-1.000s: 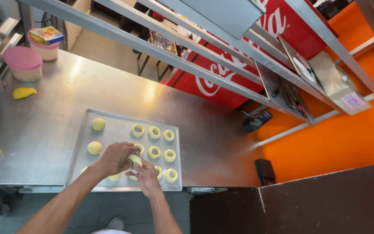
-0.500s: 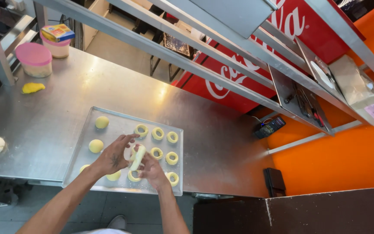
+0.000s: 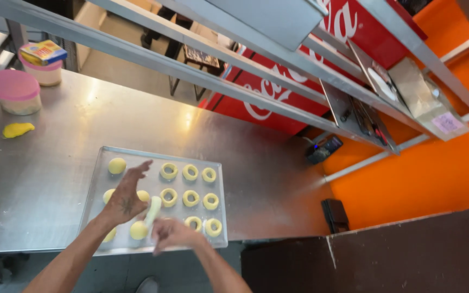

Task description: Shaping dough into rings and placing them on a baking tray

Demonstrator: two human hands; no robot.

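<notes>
A metal baking tray (image 3: 149, 161) lies on the steel table (image 3: 55, 163). It holds several ring-shaped dough pieces (image 3: 190, 198) on its right half and several round yellow dough balls (image 3: 116, 165) on its left. My left hand (image 3: 125, 198) hovers over the tray's left half with fingers spread, holding nothing. At the tray's near edge, my right hand (image 3: 172, 233) grips the lower end of a pale cylinder (image 3: 153, 208). The cylinder stands tilted between two dough balls.
At the far left stand a pink-lidded tub (image 3: 14, 92) and a second tub with a yellow box on top (image 3: 42, 59). A yellow dough lump (image 3: 17, 129) lies near them. Metal shelf rails (image 3: 191, 38) cross overhead. A red cooler (image 3: 278, 92) and an orange wall (image 3: 435, 179) stand beyond.
My left hand has come off the pale cylinder and spread its fingers above the tray. The right hand still holds the cylinder near the tray's front edge.
</notes>
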